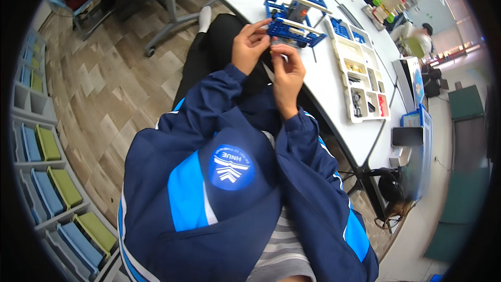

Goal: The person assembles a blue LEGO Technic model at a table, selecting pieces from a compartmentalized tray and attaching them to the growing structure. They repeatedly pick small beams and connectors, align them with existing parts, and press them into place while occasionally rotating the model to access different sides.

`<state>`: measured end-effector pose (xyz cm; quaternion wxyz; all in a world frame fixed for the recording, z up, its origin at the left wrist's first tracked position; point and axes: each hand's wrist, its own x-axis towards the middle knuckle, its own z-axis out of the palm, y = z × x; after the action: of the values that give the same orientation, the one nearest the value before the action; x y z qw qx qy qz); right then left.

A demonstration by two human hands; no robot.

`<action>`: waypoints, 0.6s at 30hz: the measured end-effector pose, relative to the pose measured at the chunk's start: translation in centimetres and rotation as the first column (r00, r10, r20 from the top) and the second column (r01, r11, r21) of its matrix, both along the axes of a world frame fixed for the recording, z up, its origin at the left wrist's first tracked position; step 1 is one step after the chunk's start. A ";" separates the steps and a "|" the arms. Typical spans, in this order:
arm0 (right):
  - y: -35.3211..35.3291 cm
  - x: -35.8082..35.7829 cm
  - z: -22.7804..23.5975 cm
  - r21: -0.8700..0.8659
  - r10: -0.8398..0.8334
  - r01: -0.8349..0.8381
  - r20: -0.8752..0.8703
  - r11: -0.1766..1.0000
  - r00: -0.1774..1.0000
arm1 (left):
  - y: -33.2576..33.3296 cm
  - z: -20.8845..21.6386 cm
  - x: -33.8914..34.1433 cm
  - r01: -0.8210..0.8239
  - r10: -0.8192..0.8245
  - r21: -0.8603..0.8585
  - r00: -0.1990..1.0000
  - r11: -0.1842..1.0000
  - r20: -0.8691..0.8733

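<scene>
My left hand [250,47] is at the table's near edge, with its fingertips closed on the near left corner of a model built from blue construction beams [292,30]. The model has pale crossbars, a grey block with an orange-red part, and dark round parts low down. Just below that corner, my right hand [288,75] is closed in a pinch, its thumb and forefinger close to the left fingertips. A small yellowish speck shows at the right fingertips, too small to name.
Right of the model lies a white sorting tray [348,84] with blue, tan, black and red parts in its compartments. The white table [334,105] extends beyond it. Other people sit at the far end. Shelves with blue and green bins [48,143] stand on the left.
</scene>
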<state>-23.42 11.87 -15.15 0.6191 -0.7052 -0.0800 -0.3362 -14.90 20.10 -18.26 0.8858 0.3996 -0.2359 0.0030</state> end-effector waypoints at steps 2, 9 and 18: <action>0.1 0.2 -0.1 -0.059 -0.035 0.037 0.036 0.998 0.999 | -0.3 0.0 0.0 -0.008 0.008 0.009 1.000 1.000 -0.005; 0.8 0.0 -0.3 -0.199 -0.165 0.176 0.069 0.964 0.984 | -0.5 0.3 -0.4 -0.044 0.045 0.027 0.998 0.999 -0.039; 0.3 0.3 -0.7 -0.261 -0.123 0.159 0.148 0.952 0.981 | -0.4 0.4 -0.2 -0.032 0.033 0.029 0.999 0.999 -0.027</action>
<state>-23.08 12.19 -15.80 0.4844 -0.7638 -0.1151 -0.4107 -15.09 19.73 -17.89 0.8830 0.4159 -0.2172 0.0086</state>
